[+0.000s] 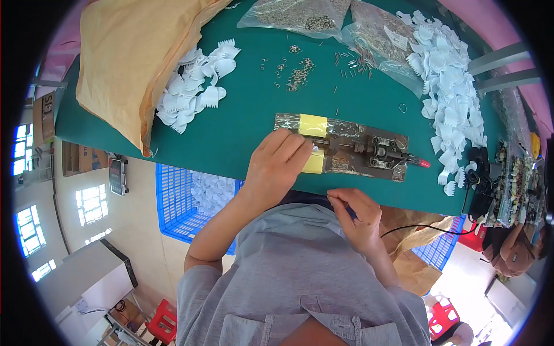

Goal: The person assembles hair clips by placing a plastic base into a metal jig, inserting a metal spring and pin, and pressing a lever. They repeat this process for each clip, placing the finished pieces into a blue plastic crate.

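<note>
On the green desk (pixel 242 127), near its front edge, lies a small metal press jig (pixel 352 151) with yellow blocks at its left end and a red-tipped lever at its right. Of the two hands, the left hand (pixel 277 164) rests on the jig's left end, fingers curled down against the lower yellow block (pixel 314 163) — whether they grip anything I cannot tell. The right hand (pixel 356 214) sits just below the desk edge, fingertips pinched together on something too small to make out. White comb-like plastic pieces (pixel 453 98) lie heaped to the right, another heap (pixel 196 86) to the left beside a tan sack (pixel 130 57) — small metal pins (pixel 300 72) scattered between.
</note>
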`<state>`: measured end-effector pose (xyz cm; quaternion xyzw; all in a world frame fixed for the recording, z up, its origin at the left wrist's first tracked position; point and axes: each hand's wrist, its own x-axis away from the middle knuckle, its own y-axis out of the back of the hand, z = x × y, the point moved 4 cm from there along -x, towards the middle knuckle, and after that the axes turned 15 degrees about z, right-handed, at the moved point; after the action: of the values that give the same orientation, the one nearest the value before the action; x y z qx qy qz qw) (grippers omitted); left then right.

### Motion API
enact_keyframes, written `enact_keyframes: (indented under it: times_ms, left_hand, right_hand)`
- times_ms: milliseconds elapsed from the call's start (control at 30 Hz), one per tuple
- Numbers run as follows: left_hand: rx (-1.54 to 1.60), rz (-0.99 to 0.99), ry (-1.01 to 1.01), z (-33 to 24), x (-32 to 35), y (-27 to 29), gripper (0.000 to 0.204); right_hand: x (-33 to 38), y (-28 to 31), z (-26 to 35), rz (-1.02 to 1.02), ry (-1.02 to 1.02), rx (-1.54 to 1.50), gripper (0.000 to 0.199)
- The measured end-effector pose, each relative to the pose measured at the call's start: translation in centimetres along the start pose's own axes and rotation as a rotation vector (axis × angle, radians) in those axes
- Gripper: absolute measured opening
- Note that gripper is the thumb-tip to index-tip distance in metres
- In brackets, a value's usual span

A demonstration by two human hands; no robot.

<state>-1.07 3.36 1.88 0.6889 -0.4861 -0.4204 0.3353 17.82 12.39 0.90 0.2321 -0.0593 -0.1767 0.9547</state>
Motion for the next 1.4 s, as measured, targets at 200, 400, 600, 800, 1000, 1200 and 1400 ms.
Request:
enact_keyframes:
  times_ms: [200, 400, 600, 800, 1000, 1200, 1400]
  left_hand:
    - [-0.152, 0.083, 0.050, -0.9, -1.8, 0.9, 0.026]
    - [-0.165, 0.073, 0.015, -0.3, -2.4, 1.7, 0.025]
    - [-0.211, 0.159, -0.026, -0.2, -3.1, 2.0, 0.021]
    - [-0.030, 0.154, -0.002, 1.4, -2.5, 1.6, 0.028]
    - [0.407, 0.107, 0.086, 3.4, -2.1, -0.2, 0.041]
    - [0.594, 0.003, 0.113, 4.9, 0.2, -2.4, 0.049]
    - [0.490, -0.027, 0.056, 4.2, -0.7, -2.5, 0.054]
  right_hand:
    - [-1.5, 0.6, -0.9, -0.087, 0.111, 0.109, 0.016]
    - [-4.5, -2.0, -0.9, -0.131, 0.087, 0.412, 0.025]
    - [-5.7, -3.9, -0.4, -0.066, 0.085, 0.288, 0.029]
    - [-4.7, -2.5, -0.2, -0.150, 0.019, 0.344, 0.033]
    - [-5.2, -3.7, -0.8, -0.031, 0.014, 0.178, 0.034]
    - [-5.8, 6.6, 2.3, -0.183, 0.033, 0.191, 0.011]
    - [-11.4, 20.6, -6.2, -0.360, -0.164, 0.685, 0.011]
